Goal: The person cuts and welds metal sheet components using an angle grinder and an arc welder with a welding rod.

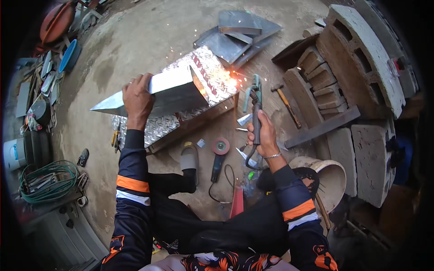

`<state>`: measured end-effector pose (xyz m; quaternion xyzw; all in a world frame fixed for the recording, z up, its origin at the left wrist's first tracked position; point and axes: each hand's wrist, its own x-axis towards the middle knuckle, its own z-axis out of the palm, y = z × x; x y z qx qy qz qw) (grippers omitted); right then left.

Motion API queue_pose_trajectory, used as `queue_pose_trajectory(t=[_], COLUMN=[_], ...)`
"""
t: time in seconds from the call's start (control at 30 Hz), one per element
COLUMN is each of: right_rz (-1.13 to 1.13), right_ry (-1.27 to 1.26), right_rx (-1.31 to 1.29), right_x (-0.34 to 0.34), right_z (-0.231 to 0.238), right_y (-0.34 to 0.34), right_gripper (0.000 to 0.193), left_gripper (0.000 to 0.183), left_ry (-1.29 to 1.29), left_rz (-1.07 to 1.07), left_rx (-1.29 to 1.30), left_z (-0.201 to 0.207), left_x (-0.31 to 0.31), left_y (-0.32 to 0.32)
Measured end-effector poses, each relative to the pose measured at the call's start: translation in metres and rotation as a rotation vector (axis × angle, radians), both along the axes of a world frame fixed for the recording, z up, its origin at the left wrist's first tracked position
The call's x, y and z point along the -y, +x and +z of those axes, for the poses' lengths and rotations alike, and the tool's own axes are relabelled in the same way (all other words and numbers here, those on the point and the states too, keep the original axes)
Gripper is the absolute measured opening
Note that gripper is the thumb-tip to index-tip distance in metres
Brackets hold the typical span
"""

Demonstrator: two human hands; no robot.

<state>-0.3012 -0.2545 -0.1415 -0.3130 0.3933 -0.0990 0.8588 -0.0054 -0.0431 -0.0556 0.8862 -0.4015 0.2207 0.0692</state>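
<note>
My left hand (pixel 137 100) grips the top edge of a bent, pointed sheet-metal piece (pixel 174 101), which stands on a diamond-plate metal work surface (pixel 156 132). My right hand (pixel 264 134) is closed around the dark handle of a welding electrode holder (pixel 257 118), whose green jaws point away from me. A thin rod reaches left from the jaws to a bright orange glow at the plate's right edge, where sparks fly. Glare washes out the plate's far part, so the contact spot itself is hard to make out.
Flat metal sheets (pixel 248 34) lie beyond the plate. An angle grinder (pixel 219 153) rests on the floor before me. To the right are a hammer (pixel 287 106), concrete blocks (pixel 361 58) and a bucket (pixel 335 180). A coiled green cable (pixel 47 180) sits at left.
</note>
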Motion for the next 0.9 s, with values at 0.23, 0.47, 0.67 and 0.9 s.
queue_pose_trajectory(t=[0.23, 0.47, 0.67, 0.9], right_rz=[0.089, 0.148, 0.078, 0.228], right_ry=[-0.408, -0.573, -0.580, -0.816], right_rx=[0.160, 0.261, 0.288, 0.112], right_x=[-0.006, -0.017, -0.028, -0.044], right_z=[0.032, 0.047, 0.058, 0.086], right_y=[-0.013, -0.032, -0.048, -0.051], right_gripper=[0.034, 0.032, 0.042, 0.063], left_gripper=[0.026, 0.028, 0.033, 0.034], left_ry=[-0.043, -0.002, -0.051, -0.111], left_rz=[-0.066, -0.030, -0.022, -0.016], left_rx=[0.065, 0.032, 0.065, 0.062], left_z=[-0.006, 0.000, -0.001, 0.001], left_x=[0.005, 0.021, 0.025, 0.013], left_y=[-0.006, -0.009, -0.019, -0.024])
